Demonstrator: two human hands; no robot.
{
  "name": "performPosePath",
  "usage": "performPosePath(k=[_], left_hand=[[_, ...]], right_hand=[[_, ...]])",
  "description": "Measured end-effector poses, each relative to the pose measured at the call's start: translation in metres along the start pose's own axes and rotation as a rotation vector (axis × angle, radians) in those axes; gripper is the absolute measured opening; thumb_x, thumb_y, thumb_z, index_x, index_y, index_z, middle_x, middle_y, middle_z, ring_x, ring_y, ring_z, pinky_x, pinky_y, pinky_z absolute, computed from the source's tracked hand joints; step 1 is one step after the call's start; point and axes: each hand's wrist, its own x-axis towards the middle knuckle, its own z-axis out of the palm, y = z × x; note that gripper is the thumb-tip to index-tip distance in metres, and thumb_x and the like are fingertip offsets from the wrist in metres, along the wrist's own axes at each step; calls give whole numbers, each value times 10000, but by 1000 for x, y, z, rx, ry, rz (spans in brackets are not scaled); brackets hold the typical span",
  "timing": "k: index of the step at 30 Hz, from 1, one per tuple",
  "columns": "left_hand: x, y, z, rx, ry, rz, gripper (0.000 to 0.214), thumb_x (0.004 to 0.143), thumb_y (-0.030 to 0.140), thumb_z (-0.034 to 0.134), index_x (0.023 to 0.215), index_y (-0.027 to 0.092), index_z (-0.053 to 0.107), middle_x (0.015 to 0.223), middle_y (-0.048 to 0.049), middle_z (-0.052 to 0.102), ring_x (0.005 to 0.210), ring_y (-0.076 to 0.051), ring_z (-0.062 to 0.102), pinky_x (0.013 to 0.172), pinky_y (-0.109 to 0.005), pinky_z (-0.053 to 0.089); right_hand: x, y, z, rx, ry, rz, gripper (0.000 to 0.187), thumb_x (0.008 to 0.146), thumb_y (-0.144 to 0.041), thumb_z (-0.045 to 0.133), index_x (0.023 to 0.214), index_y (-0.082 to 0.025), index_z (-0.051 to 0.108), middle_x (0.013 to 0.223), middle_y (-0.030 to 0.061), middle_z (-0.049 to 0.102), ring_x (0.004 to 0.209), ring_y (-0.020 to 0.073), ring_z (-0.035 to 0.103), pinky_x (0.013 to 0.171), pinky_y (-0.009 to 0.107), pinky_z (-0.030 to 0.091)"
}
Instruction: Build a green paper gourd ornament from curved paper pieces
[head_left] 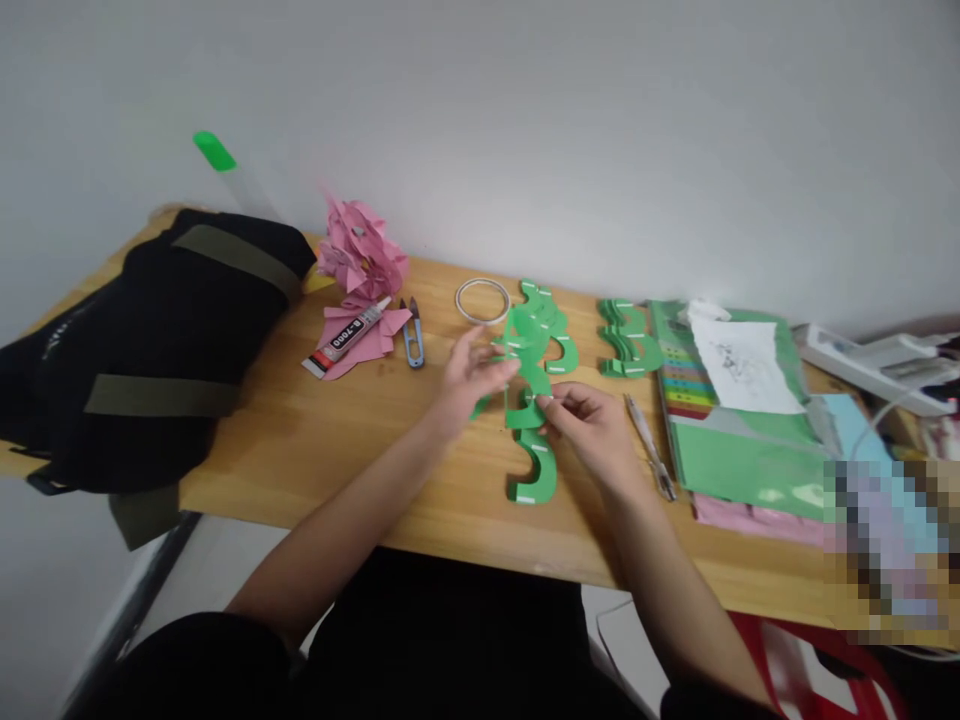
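Note:
My left hand (pixel 465 378) is bent over the middle of the table, its thumb and fingers closing at the edge of a green curved piece (pixel 526 338) that is smeared by motion. My right hand (pixel 589 428) pinches the end of a green curved piece (pixel 531 412) between thumb and fingertips; whether the two pieces are joined I cannot tell. Just below lies a stack of green S-shaped pieces (pixel 541 478) with white strips. More green curved pieces (pixel 561 355) lie behind my hands, and another green stack (pixel 626 350) sits to the right.
A metal ring (pixel 459 300), small thread snips (pixel 414 340), a glue tube (pixel 345 340) and crumpled pink paper (pixel 361 245) lie left of centre. A black bag (pixel 157 340) covers the left end. To the right are a pen (pixel 649 448), a green folder (pixel 742 455) and a power strip (pixel 870 365).

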Motion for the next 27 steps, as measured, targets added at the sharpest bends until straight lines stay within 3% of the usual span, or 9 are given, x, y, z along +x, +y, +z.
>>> performPosePath(k=[3, 5, 9, 12, 20, 27], left_hand=[[-8, -4, 4, 74, -188, -24, 878, 498, 236, 832, 1293, 221, 461, 1169, -80, 596, 1023, -222, 623, 816, -313, 502], [-11, -10, 6, 184, -208, 21, 901, 468, 212, 853, 1288, 220, 481, 1136, -74, 614, 993, -214, 628, 838, -320, 494], [-10, -17, 6, 274, -151, 57, 409, 614, 258, 767, 992, 169, 640, 854, -26, 658, 810, -176, 637, 776, -310, 505], [-9, -15, 6, 261, -162, 56, 168, 674, 259, 704, 805, 163, 661, 800, -20, 673, 787, -168, 640, 766, -297, 517], [-14, -9, 7, 214, -264, 69, 166, 654, 230, 747, 785, 160, 672, 753, 1, 688, 715, -142, 650, 709, -273, 544], [-12, -11, 3, 186, -259, 107, 136, 648, 196, 758, 769, 181, 698, 756, 15, 715, 711, -131, 665, 701, -267, 567]], right_hand=[[-1, 3, -2, 41, 45, -5, 330, 673, -506, 726, 727, -191, 644, 534, -17, 626, 455, 114, 560, 451, 230, 458], [-2, 4, -3, 67, 64, 0, 316, 674, -492, 734, 726, -193, 643, 537, -20, 633, 449, 107, 560, 456, 225, 465], [-6, 2, -5, 148, 32, 42, 297, 660, -467, 768, 709, -191, 670, 539, -9, 656, 466, 109, 585, 466, 221, 476], [-8, 0, -4, 205, 19, 67, 292, 651, -456, 789, 713, -189, 690, 527, -12, 656, 466, 103, 586, 471, 215, 482], [-10, 3, -6, 299, 6, 75, 273, 657, -420, 813, 731, -184, 697, 520, -25, 652, 461, 88, 581, 483, 205, 487], [-10, 1, -7, 440, -49, 164, 309, 633, -428, 836, 671, -184, 650, 486, -28, 637, 429, 71, 551, 450, 179, 438]])
